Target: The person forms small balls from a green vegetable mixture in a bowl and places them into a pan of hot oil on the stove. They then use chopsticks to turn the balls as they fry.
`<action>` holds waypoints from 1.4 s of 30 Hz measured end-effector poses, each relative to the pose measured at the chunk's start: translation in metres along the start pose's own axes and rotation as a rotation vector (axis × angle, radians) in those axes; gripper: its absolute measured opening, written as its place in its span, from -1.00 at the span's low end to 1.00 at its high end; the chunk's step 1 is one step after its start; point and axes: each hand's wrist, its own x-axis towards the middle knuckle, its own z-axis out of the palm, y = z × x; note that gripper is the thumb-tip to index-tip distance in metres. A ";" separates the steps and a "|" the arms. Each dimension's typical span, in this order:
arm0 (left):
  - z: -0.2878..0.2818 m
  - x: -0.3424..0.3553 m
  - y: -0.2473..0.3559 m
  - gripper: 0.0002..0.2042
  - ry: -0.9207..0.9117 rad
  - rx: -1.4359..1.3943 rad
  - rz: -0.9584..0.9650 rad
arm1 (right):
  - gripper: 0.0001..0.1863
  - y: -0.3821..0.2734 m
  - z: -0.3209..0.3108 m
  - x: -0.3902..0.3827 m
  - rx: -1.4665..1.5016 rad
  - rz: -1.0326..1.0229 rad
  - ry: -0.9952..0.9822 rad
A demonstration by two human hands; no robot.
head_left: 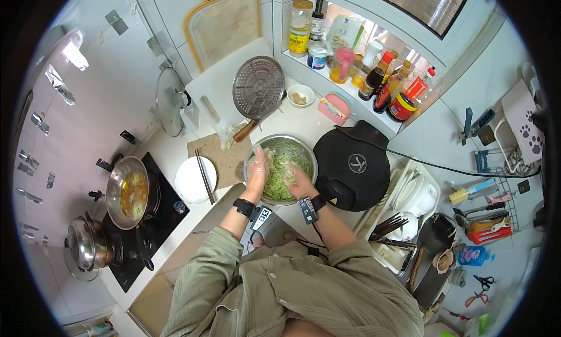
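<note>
A round metal bowl (314, 168) on the counter in front of me holds a heap of pale green vegetable shreds (281, 182). My left hand (258, 168) is over the bowl's left side, fingers stretched out and loose against the shreds. From the right, my right hand (299, 182) reaches in with its fingers apart among the shreds, the tips partly hidden. Both hands look covered by thin clear gloves. Just left of the bowl, a white plate (196, 180) carries a pair of dark chopsticks (204, 174).
To the right sits a black lidded appliance (353, 167), beside a dish rack (423, 170). A frying pan (127, 192) with yellowish liquid and a steel pot (87, 243) occupy the black stove at left. A perforated strainer (258, 87) and a small white bowl (300, 95) lie behind.
</note>
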 end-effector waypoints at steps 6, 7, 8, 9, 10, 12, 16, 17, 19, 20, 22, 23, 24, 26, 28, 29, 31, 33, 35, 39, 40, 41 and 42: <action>-0.010 0.000 -0.022 -0.25 -0.041 0.008 -0.132 | -0.55 -0.013 0.014 0.007 0.299 0.111 0.044; -0.010 0.001 -0.027 -0.27 -0.015 0.013 -0.091 | -0.53 -0.017 0.020 0.005 0.241 0.138 0.144; -0.008 0.001 -0.033 -0.29 0.020 0.008 -0.087 | -0.51 -0.020 0.026 0.003 0.186 0.143 0.198; -0.007 0.001 -0.037 -0.30 0.050 0.005 -0.128 | -0.49 -0.022 0.030 0.003 0.139 0.134 0.203; -0.008 0.000 -0.040 -0.31 0.038 0.014 -0.165 | -0.49 -0.022 0.033 0.004 0.120 0.138 0.257; -0.007 -0.002 -0.043 -0.31 0.033 -0.070 -0.170 | -0.50 -0.021 0.037 0.006 0.123 0.123 0.269; -0.006 -0.010 -0.040 -0.28 -0.119 -0.330 -0.336 | -0.43 -0.020 0.037 0.002 -0.235 -0.159 0.197; -0.005 -0.012 -0.038 -0.26 -0.160 -0.420 -0.378 | -0.42 -0.020 0.035 -0.008 -0.480 -0.401 0.099; -0.001 -0.015 -0.035 -0.25 -0.191 -0.436 -0.411 | -0.40 -0.031 0.037 -0.020 -0.381 -0.396 -0.077; 0.001 -0.017 -0.034 -0.25 -0.213 -0.453 -0.424 | -0.39 -0.040 0.040 -0.022 -0.032 -0.156 -0.162; 0.005 -0.019 -0.031 -0.27 -0.284 -0.540 -0.446 | -0.40 -0.048 0.047 -0.029 0.246 0.049 -0.288; 0.008 -0.020 -0.031 -0.28 -0.345 -0.603 -0.444 | -0.39 -0.049 0.051 -0.032 0.186 0.070 -0.186; 0.012 -0.019 -0.030 -0.34 -0.319 -0.627 -0.455 | -0.38 -0.049 0.055 -0.035 0.142 0.061 -0.149; 0.016 -0.017 -0.032 -0.43 -0.288 -0.648 -0.449 | -0.37 -0.049 0.058 -0.041 0.053 0.044 -0.130; 0.018 -0.013 -0.038 -0.49 -0.270 -0.646 -0.441 | -0.37 -0.051 0.059 -0.048 0.005 0.087 -0.083; 0.018 -0.011 -0.042 -0.50 -0.251 -0.624 -0.440 | -0.36 -0.054 0.057 -0.051 -0.039 0.050 -0.128; 0.016 -0.007 -0.050 -0.51 -0.206 -0.546 -0.424 | -0.34 -0.061 0.053 -0.059 -0.033 0.037 -0.159; 0.013 0.000 -0.057 -0.51 -0.150 -0.456 -0.400 | -0.34 -0.068 0.052 -0.062 0.039 -0.039 -0.117; 0.009 0.006 -0.060 -0.52 -0.157 -0.507 -0.419 | -0.33 -0.071 0.051 -0.064 0.105 -0.063 -0.095; 0.009 0.012 -0.060 -0.47 -0.192 -0.619 -0.409 | -0.35 -0.064 0.044 -0.068 0.268 0.125 -0.089; 0.010 0.013 -0.059 -0.45 -0.162 -0.586 -0.423 | -0.37 -0.060 0.040 -0.069 0.319 0.189 -0.117; 0.011 0.014 -0.059 -0.43 -0.145 -0.566 -0.427 | -0.42 -0.054 0.036 -0.069 0.346 0.163 -0.084; 0.013 0.015 -0.059 -0.41 -0.131 -0.560 -0.400 | -0.48 -0.047 0.034 -0.068 0.373 0.137 -0.052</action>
